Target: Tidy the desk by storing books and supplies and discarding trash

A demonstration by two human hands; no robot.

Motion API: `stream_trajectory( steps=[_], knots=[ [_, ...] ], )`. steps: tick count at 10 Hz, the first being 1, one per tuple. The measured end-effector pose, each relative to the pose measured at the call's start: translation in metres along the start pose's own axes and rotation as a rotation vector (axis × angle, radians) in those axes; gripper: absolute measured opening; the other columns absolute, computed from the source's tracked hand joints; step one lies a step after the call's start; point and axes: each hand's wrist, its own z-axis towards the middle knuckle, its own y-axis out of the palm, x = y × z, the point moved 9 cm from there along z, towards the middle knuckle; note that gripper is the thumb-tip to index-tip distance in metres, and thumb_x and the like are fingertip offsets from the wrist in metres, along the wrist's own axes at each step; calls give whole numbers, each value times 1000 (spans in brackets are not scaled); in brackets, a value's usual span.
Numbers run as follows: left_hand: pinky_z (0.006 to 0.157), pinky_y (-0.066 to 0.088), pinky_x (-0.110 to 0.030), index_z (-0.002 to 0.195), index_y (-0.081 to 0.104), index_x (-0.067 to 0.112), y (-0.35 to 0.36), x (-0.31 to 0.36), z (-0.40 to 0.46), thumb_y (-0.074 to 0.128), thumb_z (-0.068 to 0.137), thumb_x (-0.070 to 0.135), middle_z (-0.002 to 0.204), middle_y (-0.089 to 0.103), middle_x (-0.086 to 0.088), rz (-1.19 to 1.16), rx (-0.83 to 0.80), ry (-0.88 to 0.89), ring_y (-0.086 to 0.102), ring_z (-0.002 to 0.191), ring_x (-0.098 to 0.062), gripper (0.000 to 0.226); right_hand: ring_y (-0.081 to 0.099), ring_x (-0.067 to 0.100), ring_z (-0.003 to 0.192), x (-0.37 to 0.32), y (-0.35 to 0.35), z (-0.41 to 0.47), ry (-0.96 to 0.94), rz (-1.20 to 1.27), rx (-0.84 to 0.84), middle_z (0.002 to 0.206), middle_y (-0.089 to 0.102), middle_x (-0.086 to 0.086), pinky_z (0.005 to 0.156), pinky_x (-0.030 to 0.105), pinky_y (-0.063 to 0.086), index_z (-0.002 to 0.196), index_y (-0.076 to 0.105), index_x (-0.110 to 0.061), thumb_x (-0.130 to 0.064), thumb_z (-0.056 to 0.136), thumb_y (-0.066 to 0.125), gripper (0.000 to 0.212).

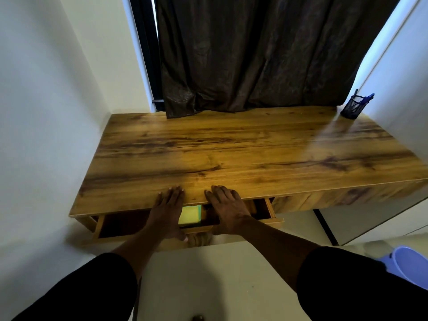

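Note:
The wooden desk has a drawer under its front edge, pulled partly out. A yellow-green pad of sticky notes lies inside the drawer between my hands. My left hand lies over the drawer with straight fingers reaching onto the desk's front edge and the thumb against the drawer front. My right hand lies the same way just to the right, fingers flat on the desk edge. Neither hand holds anything. A black mesh pen holder with blue pens stands at the desk's far right corner.
A dark curtain hangs behind the desk. White walls close in on the left and right. A lilac plastic bin stands on the floor at the lower right. My black sleeves fill the bottom corners.

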Motion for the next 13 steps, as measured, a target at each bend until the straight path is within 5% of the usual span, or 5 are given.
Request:
stream_trajectory(
  steps=[2, 4, 7, 11, 13],
  knots=[
    [127, 8, -52, 161, -12, 11, -13, -3, 27, 81, 58, 74, 170, -13, -13, 21, -24, 23, -7, 157, -33, 153, -1, 34, 156, 13, -2, 25, 5, 32, -52, 170, -3, 10, 126, 52, 9, 162, 1, -25, -72, 69, 76, 128],
    [126, 13, -49, 162, -9, 12, -17, -6, 37, 76, 68, 73, 170, -6, -16, 61, -5, 57, 0, 158, -32, 140, 20, 34, 152, 18, -7, 37, -25, -17, -8, 167, 17, 11, 121, 49, 26, 159, 16, -27, -77, 70, 70, 116],
    [121, 29, -46, 163, 10, 17, -30, -8, 40, 75, 79, 58, 170, 13, -13, 24, 64, 14, 17, 156, -29, 114, 52, 34, 123, 12, -23, 50, 41, -19, 46, 146, 43, 13, 88, 45, 52, 148, 30, -27, -61, 71, 77, 97],
    [121, 30, -44, 163, 5, 15, -38, -1, 38, 67, 88, 56, 170, 10, -16, 97, 10, 27, 19, 155, -32, 106, 57, 32, 117, 5, -31, 53, 84, -40, 59, 143, 47, 10, 83, 43, 53, 147, 34, -26, -57, 72, 79, 92],
    [89, 51, -33, 130, 57, 18, -71, 6, 48, 38, 73, 92, 127, 67, -7, 163, 103, 87, 65, 112, -25, 95, 54, 33, 124, 16, -41, 59, 119, 61, -17, 146, 48, 9, 92, 46, 51, 150, 34, -28, -74, 82, 53, 84]
  ],
)
